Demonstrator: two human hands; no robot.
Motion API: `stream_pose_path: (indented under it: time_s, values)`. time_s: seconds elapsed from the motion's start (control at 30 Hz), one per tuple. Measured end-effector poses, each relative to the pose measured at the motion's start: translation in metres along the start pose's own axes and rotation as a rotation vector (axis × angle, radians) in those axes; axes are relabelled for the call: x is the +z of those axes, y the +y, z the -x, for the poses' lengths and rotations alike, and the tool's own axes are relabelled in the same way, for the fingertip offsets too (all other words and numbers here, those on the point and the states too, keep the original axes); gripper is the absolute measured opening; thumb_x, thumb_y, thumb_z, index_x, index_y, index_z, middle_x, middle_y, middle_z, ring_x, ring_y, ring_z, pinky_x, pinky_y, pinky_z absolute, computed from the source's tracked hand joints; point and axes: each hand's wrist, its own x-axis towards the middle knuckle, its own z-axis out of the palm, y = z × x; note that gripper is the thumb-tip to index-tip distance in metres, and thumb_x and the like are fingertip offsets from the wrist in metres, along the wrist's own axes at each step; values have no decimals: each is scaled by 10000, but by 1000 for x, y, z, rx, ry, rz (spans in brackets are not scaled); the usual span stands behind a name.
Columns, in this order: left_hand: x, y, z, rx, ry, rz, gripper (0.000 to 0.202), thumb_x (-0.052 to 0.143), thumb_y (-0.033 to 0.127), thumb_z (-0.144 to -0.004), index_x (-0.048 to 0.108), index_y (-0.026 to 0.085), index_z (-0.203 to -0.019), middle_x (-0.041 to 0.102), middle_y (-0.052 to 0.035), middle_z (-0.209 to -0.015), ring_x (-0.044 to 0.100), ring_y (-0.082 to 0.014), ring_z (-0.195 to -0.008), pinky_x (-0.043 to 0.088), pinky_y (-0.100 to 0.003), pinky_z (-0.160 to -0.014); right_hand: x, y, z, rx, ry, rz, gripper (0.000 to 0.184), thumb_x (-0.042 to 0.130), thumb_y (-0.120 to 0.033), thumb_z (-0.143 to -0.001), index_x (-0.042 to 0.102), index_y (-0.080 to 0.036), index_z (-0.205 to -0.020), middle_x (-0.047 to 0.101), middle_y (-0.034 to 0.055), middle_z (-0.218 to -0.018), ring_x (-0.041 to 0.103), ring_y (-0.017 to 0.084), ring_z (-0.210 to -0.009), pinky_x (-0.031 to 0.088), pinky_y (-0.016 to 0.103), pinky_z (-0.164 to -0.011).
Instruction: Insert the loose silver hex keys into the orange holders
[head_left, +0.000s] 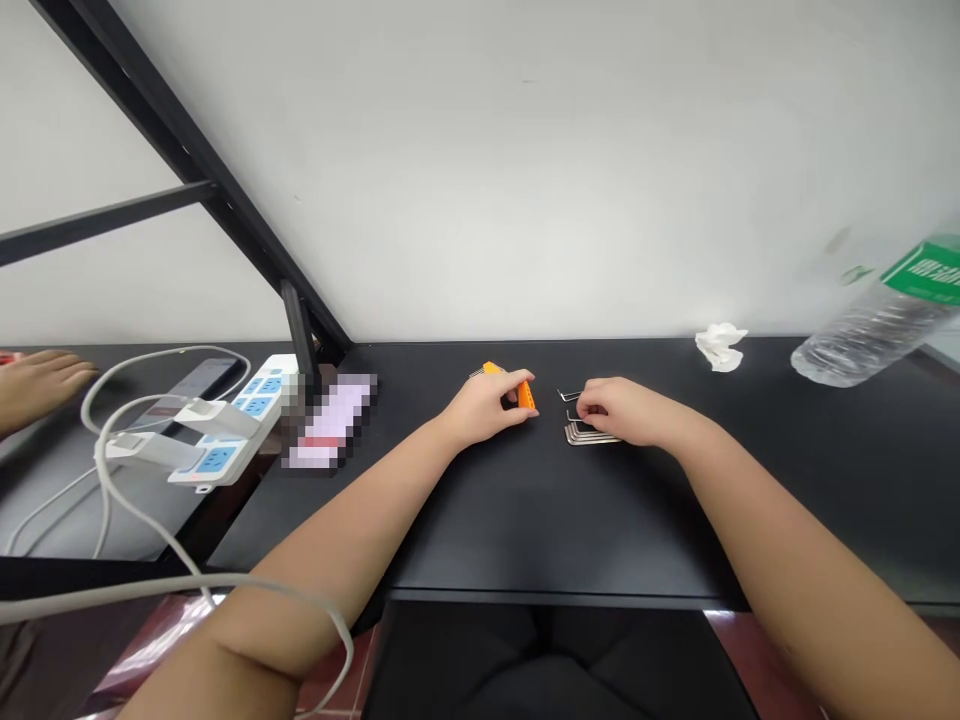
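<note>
My left hand (491, 405) is closed around an orange plastic holder (525, 392) that rests on the black table (525, 500); one or two metal hex keys stick out of the holder's far end. My right hand (626, 410) lies just to the right, fingers pinched over a small pile of loose L-shaped metal hex keys (581, 435). One more hex key (568, 395) lies apart, just behind the pile. The two hands are a short gap apart.
A crumpled white tissue (720, 347) and a tilted plastic water bottle (877, 320) sit at the back right. A white power strip (232, 425) with plugs and grey cables lies to the left. Another person's hand (41, 380) rests at the far left.
</note>
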Motion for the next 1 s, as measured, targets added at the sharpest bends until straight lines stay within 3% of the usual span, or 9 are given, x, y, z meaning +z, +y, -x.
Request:
stream_pose_path:
  time_s: [0.2,0.53,0.67,0.83,0.93,1.0]
  values:
    - [-1,0,1,-7,-1,-4,491,718,486,-841,641,293,-1285,734,11,-929,674,-174,-858,540,-290,-818,-7,7,6,87,-42,52,151,526,-173,-873,663,-193,-812,651,36,-984,560,134,-741,404,242,-652]
    - [0,-1,0,6,2,4,499,735,463,-845,636,268,-1293,743,-5,-971,677,-174,-875,539,-282,-807,-2,-12,7,-25,-75,-42,185,544,-224,-899,728,-211,-896,666,47,-1019,608,146,-786,444,247,-683]
    - [0,0,-1,-1,-2,2,487,738,449,-847,639,267,-1288,741,4,-942,674,-166,-856,535,-280,-815,2,-6,4,-30,60,-69,238,515,-250,-942,746,-224,-997,673,50,-1050,621,155,-826,477,263,-725]
    - [0,2,-1,0,2,7,483,735,459,-846,641,275,-1283,737,9,-930,675,-172,-870,535,-280,-816,16,14,-13,-8,301,77,291,529,-227,-964,739,-203,-1164,640,100,-1216,593,238,-1103,497,346,-909]
    - [1,0,-1,-6,4,8,488,742,459,-840,642,281,-1283,739,10,-948,678,-172,-880,538,-287,-848,21,22,-23,-55,286,109,281,525,-201,-972,751,-203,-1139,644,92,-1222,576,237,-1126,476,350,-960]
    - [1,-1,0,-8,4,15,494,746,456,-838,638,280,-1287,741,8,-969,681,-171,-890,539,-284,-850,19,23,-24,-61,250,111,274,501,-179,-975,761,-201,-1058,666,78,-1134,597,210,-1043,472,320,-909]
